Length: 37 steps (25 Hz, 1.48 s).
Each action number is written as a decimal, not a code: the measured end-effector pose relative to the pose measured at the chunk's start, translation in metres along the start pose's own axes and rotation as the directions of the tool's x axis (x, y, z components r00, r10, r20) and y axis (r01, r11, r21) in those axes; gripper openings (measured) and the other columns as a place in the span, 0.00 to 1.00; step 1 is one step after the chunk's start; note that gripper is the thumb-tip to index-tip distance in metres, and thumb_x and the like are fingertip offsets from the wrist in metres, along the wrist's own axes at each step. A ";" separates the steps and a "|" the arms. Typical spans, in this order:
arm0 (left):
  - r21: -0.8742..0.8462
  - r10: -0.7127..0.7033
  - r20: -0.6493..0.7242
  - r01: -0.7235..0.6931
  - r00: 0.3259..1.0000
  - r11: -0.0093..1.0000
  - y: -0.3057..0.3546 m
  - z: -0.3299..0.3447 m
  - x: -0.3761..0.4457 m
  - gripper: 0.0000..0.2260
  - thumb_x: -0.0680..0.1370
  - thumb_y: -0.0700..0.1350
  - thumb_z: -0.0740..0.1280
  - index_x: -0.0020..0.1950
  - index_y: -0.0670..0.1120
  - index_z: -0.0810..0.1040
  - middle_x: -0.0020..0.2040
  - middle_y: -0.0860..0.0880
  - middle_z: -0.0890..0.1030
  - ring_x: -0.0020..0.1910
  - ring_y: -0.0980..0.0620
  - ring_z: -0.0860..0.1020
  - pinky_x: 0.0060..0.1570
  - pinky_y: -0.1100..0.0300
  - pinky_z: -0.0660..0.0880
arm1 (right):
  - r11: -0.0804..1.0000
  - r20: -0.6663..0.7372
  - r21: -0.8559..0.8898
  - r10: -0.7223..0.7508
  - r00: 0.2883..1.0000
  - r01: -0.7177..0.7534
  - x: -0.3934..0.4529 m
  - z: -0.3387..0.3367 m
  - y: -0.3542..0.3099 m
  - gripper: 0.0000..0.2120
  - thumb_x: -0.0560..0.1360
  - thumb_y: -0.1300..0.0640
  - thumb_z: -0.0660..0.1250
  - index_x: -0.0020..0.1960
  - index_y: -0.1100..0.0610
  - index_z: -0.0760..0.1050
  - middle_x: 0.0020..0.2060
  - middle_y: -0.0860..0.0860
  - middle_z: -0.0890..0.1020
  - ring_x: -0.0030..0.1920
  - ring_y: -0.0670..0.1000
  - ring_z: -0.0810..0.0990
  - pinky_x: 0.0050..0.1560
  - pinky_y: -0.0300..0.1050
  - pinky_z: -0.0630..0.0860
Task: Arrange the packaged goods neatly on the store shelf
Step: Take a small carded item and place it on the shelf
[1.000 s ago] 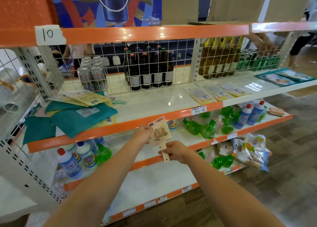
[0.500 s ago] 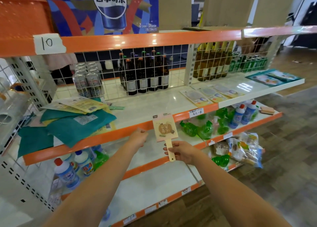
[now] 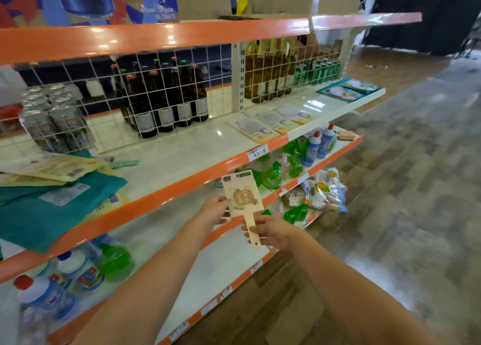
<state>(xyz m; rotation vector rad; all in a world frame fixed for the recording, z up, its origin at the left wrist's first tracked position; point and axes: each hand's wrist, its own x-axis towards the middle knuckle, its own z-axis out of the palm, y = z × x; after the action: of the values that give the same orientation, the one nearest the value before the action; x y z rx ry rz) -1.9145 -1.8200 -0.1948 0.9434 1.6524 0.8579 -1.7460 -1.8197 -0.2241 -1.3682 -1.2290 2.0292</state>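
Closest to the viewer, a person's two bare forearms reach toward a store shelf. The right hand (image 3: 270, 232) curls its fingers around the slim handle of a small paddle-shaped packaged item (image 3: 242, 197), cream with a printed card face. The left hand (image 3: 216, 209) pinches the card's left edge. The item is held upright in the air, just in front of the orange shelf edge (image 3: 166, 193). It looks light, flat and fairly stiff, though the card could crease; the handle and the side edge seem the safest holds.

Just behind, the white shelf surface (image 3: 182, 154) is bare in the middle. On its left sprawls a loose heap of teal and yellow flat packets (image 3: 52, 188); on its right lie pale flat packets (image 3: 270, 123). Farther back, brown bottles (image 3: 161, 102) stand behind a wire grid (image 3: 104, 115), which limits depth.
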 end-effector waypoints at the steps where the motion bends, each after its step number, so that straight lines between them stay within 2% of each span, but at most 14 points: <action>1: -0.005 0.000 0.007 0.000 1.000 1.000 0.004 0.006 0.004 0.05 0.82 0.42 0.58 0.55 0.44 0.72 0.49 0.46 0.78 0.37 0.55 0.75 0.38 0.61 0.72 | 1.000 -0.004 0.001 0.000 1.000 0.000 0.001 -0.007 -0.002 0.09 0.78 0.69 0.58 0.56 0.62 0.73 0.47 0.53 0.79 0.48 0.51 0.79 0.46 0.44 0.78; 6: -0.054 0.010 0.014 -0.009 1.000 0.999 0.034 0.034 0.030 0.04 0.81 0.41 0.59 0.47 0.45 0.72 0.46 0.47 0.79 0.38 0.55 0.76 0.39 0.62 0.73 | 1.000 -0.005 -0.006 -0.009 1.000 0.009 0.009 -0.053 -0.025 0.10 0.78 0.69 0.59 0.57 0.62 0.74 0.46 0.53 0.80 0.47 0.51 0.80 0.44 0.44 0.78; 8: -0.079 0.012 0.014 -0.011 1.000 0.997 0.049 0.047 0.042 0.06 0.81 0.40 0.59 0.45 0.46 0.71 0.42 0.48 0.78 0.37 0.55 0.76 0.38 0.62 0.73 | 1.000 0.017 -0.018 -0.018 1.000 0.018 0.015 -0.074 -0.038 0.09 0.78 0.69 0.60 0.56 0.61 0.74 0.48 0.55 0.80 0.49 0.52 0.80 0.49 0.47 0.79; 10: -0.089 0.020 -0.002 -0.020 1.000 0.996 0.065 0.060 0.055 0.06 0.81 0.40 0.59 0.45 0.46 0.71 0.40 0.49 0.78 0.36 0.55 0.76 0.37 0.63 0.72 | 0.999 0.042 -0.051 -0.017 0.999 0.019 0.024 -0.100 -0.056 0.07 0.77 0.67 0.62 0.53 0.59 0.75 0.49 0.56 0.81 0.51 0.54 0.80 0.55 0.50 0.77; 13: -0.124 0.033 -0.060 -0.040 0.998 0.991 0.090 0.070 0.072 0.02 0.81 0.39 0.60 0.50 0.44 0.71 0.40 0.46 0.78 0.35 0.54 0.76 0.35 0.62 0.73 | 0.984 0.018 -0.175 -0.041 0.999 0.044 0.037 -0.142 -0.090 0.09 0.77 0.65 0.63 0.57 0.60 0.75 0.47 0.55 0.81 0.48 0.53 0.80 0.51 0.47 0.78; 15: -0.149 0.042 -0.107 -0.057 0.993 0.987 0.107 0.069 0.077 0.04 0.81 0.38 0.60 0.47 0.44 0.72 0.37 0.45 0.78 0.28 0.55 0.78 0.28 0.64 0.74 | 0.970 -0.025 -0.234 -0.068 0.997 0.061 0.045 -0.162 -0.112 0.08 0.77 0.64 0.63 0.56 0.60 0.75 0.46 0.55 0.80 0.45 0.52 0.79 0.51 0.47 0.78; 17: -0.162 0.042 -0.176 -0.071 0.983 0.984 0.119 0.066 0.086 0.07 0.81 0.37 0.59 0.43 0.43 0.72 0.30 0.46 0.77 0.18 0.58 0.75 0.21 0.67 0.71 | 0.945 -0.062 -0.312 -0.124 0.990 0.099 0.056 -0.178 -0.134 0.05 0.78 0.64 0.63 0.53 0.60 0.74 0.42 0.53 0.79 0.40 0.50 0.77 0.45 0.44 0.76; 21: -0.303 -0.027 -0.261 -0.055 0.965 0.951 0.127 0.057 0.107 0.04 0.80 0.37 0.61 0.47 0.41 0.74 0.30 0.45 0.81 0.29 0.49 0.80 0.41 0.51 0.80 | 0.775 -0.108 -0.605 -0.307 0.946 0.182 0.084 -0.192 -0.164 0.07 0.76 0.63 0.64 0.54 0.60 0.76 0.42 0.54 0.79 0.37 0.48 0.75 0.38 0.39 0.72; 23: -0.351 -0.060 -0.268 -0.039 0.961 0.936 0.126 0.053 0.112 0.04 0.80 0.36 0.61 0.46 0.40 0.73 0.34 0.43 0.81 0.27 0.49 0.81 0.36 0.50 0.80 | 0.588 -0.061 -0.786 -0.377 0.924 0.189 0.098 -0.190 -0.168 0.11 0.76 0.62 0.64 0.58 0.62 0.77 0.47 0.56 0.79 0.42 0.50 0.77 0.42 0.39 0.73; 26: -0.331 -0.082 -0.283 -0.017 0.956 0.944 0.130 0.048 0.121 0.04 0.80 0.36 0.60 0.47 0.39 0.72 0.39 0.41 0.79 0.23 0.51 0.80 0.22 0.59 0.77 | 0.366 0.025 -0.909 -0.433 0.901 0.201 0.122 -0.186 -0.180 0.13 0.78 0.58 0.61 0.60 0.60 0.76 0.57 0.57 0.79 0.57 0.55 0.77 0.57 0.43 0.72; 29: -0.248 -0.066 -0.337 -0.021 0.939 0.969 0.137 0.038 0.146 0.04 0.80 0.38 0.61 0.54 0.41 0.73 0.43 0.44 0.79 0.32 0.52 0.77 0.26 0.62 0.74 | 0.306 0.050 -0.929 -0.451 0.891 0.207 0.146 -0.180 -0.203 0.13 0.79 0.56 0.60 0.60 0.58 0.76 0.58 0.56 0.79 0.58 0.55 0.76 0.57 0.44 0.71; 32: -0.263 -0.064 -0.350 -0.033 0.934 0.964 0.149 0.025 0.174 0.03 0.80 0.37 0.61 0.47 0.43 0.73 0.42 0.43 0.79 0.32 0.52 0.74 0.31 0.62 0.72 | 0.234 0.060 -0.954 -0.464 0.884 0.187 0.167 -0.177 -0.224 0.14 0.79 0.57 0.58 0.61 0.56 0.75 0.59 0.55 0.79 0.59 0.55 0.76 0.57 0.44 0.71; 35: -0.290 -0.076 -0.372 -0.038 0.925 0.956 0.161 0.011 0.204 0.06 0.80 0.37 0.62 0.44 0.43 0.72 0.47 0.40 0.78 0.32 0.51 0.74 0.29 0.61 0.71 | 0.235 0.079 -0.947 -0.487 0.870 0.217 0.192 -0.181 -0.242 0.13 0.79 0.58 0.58 0.61 0.56 0.75 0.59 0.54 0.79 0.59 0.55 0.76 0.57 0.44 0.72; 37: -0.302 -0.086 -0.401 -0.044 0.912 0.952 0.165 0.004 0.219 0.02 0.80 0.36 0.61 0.51 0.41 0.73 0.51 0.38 0.78 0.32 0.51 0.75 0.26 0.62 0.72 | 0.259 0.083 -0.935 -0.503 0.860 0.241 0.206 -0.184 -0.250 0.11 0.79 0.57 0.60 0.58 0.57 0.76 0.57 0.53 0.80 0.57 0.54 0.78 0.57 0.46 0.74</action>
<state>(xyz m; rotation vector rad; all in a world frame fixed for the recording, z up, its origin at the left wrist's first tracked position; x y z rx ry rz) -1.9226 -1.5515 -0.1407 0.5494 1.8045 1.3234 -1.7089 -1.4565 -0.1508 -1.4045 -2.4881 0.6434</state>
